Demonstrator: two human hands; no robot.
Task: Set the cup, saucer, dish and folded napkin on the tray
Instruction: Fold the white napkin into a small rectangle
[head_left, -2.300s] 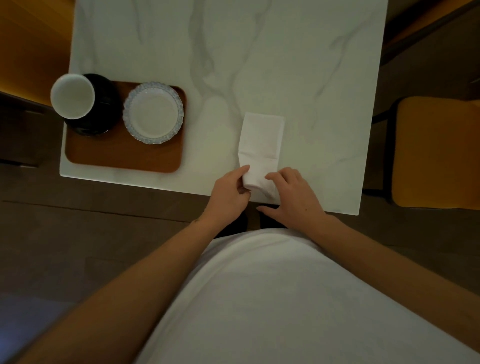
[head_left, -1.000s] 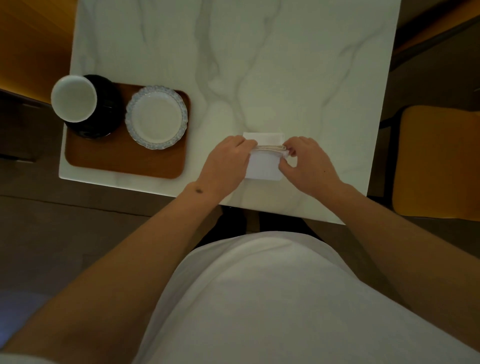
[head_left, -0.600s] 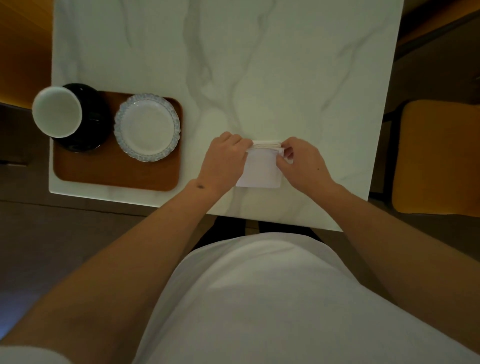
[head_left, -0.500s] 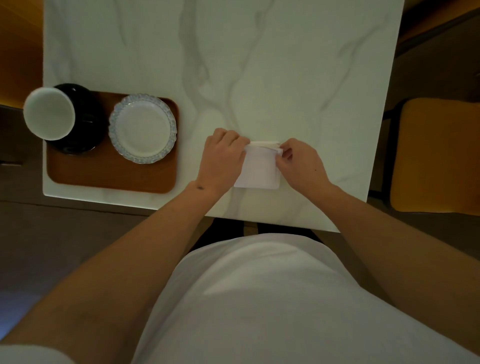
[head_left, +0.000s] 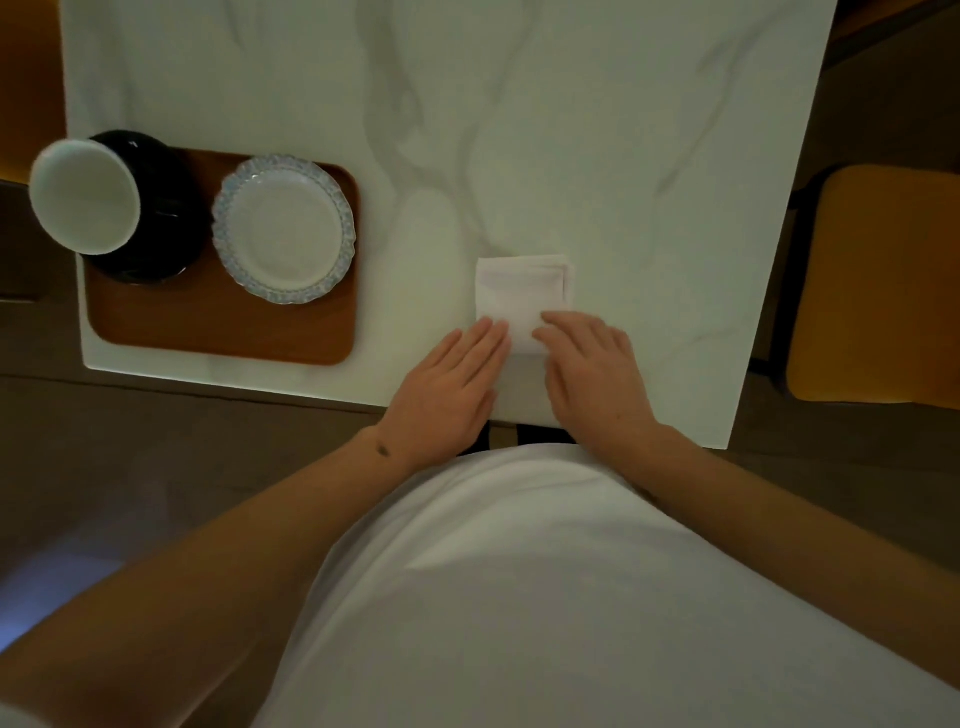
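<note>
A white folded napkin (head_left: 519, 296) lies flat on the marble table (head_left: 597, 130), right of the tray. My left hand (head_left: 449, 384) and my right hand (head_left: 597, 379) rest flat, fingers together, with their fingertips on the napkin's near edge. The brown wooden tray (head_left: 223, 327) sits at the table's near left corner. On it stands a white cup (head_left: 85, 195) on a black saucer (head_left: 166, 208), and beside them a white dish (head_left: 284, 228) with a blue scalloped rim.
A yellow chair seat (head_left: 878, 280) stands off the table's right side. The table's near edge runs just in front of my body. The tray's near half is bare wood.
The napkin's near half was folded over onto the far half. My hands then let go of the far edge and slid back, and they now lie flat on the near edge.
</note>
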